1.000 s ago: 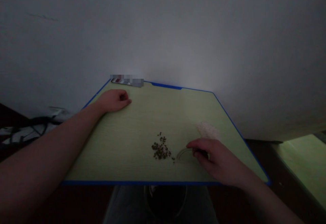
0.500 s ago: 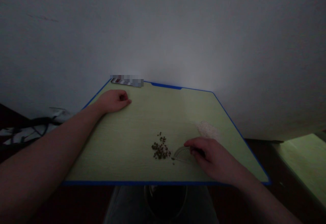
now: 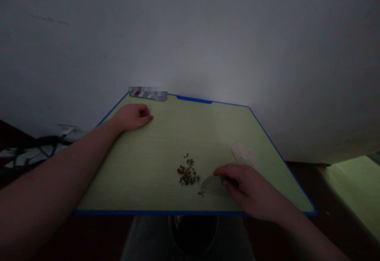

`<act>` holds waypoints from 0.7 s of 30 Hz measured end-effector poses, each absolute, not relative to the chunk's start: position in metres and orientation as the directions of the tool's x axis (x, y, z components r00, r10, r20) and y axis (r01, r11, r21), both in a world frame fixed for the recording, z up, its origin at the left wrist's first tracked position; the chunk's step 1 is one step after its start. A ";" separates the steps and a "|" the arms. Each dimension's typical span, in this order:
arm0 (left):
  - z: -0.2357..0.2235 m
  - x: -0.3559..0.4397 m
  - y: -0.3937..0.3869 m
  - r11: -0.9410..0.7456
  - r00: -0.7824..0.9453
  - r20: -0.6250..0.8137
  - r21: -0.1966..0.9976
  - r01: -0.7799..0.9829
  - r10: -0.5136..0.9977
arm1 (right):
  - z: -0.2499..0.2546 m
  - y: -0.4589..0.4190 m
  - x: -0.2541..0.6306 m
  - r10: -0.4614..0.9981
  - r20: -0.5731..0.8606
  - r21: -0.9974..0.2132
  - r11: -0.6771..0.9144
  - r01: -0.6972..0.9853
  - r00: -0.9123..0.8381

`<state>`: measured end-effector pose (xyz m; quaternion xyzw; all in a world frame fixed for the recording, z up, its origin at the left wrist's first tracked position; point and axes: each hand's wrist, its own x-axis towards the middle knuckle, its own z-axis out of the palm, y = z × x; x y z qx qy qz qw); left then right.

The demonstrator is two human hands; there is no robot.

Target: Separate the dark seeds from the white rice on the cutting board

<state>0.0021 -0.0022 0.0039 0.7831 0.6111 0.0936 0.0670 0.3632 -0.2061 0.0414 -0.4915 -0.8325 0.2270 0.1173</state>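
Note:
My right hand [image 3: 246, 188] pinches a clear half-round protractor [image 3: 211, 182] between thumb and fingers, its curved edge pointing left, low over the board. Just left of the protractor lies a loose pile of small dark seeds [image 3: 188, 175], with some paler grains among them. A few stray seeds [image 3: 201, 193] sit by the protractor's near left corner. Beyond my right hand is a pile of whitish, rice-like grains [image 3: 244, 152], partly hidden by the hand. My left hand [image 3: 132, 116] rests on the board at the far left, its fingers loosely curled with nothing visible in them.
The pale yellow-green tabletop [image 3: 166, 142] has a blue rim and stands against a grey wall [image 3: 208, 35]. A phone [image 3: 145, 95] lies at its far left corner. Below the near edge is a dark round container [image 3: 193, 235] between the legs. Cables [image 3: 44, 146] lie at left.
My right hand and the protractor have moved slightly toward me. A couple of stray seeds by its corner have shifted toward the near edge. My left hand stays put.

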 end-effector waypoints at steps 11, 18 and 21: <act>0.003 0.000 -0.002 -0.264 0.255 0.066 0.232 0.936 0.965 | 0.033 -0.218 0.373 0.904 -0.034 -0.495 0.355 0.793 -0.426; 0.004 0.001 -0.003 -0.267 0.255 0.082 0.215 0.940 0.963 | 0.035 -0.210 0.363 0.898 -0.037 -0.500 0.362 0.787 -0.438; 0.004 0.002 -0.002 -0.243 0.234 0.063 0.217 0.946 0.970 | 0.035 -0.210 0.358 0.881 -0.026 -0.504 0.396 0.768 -0.472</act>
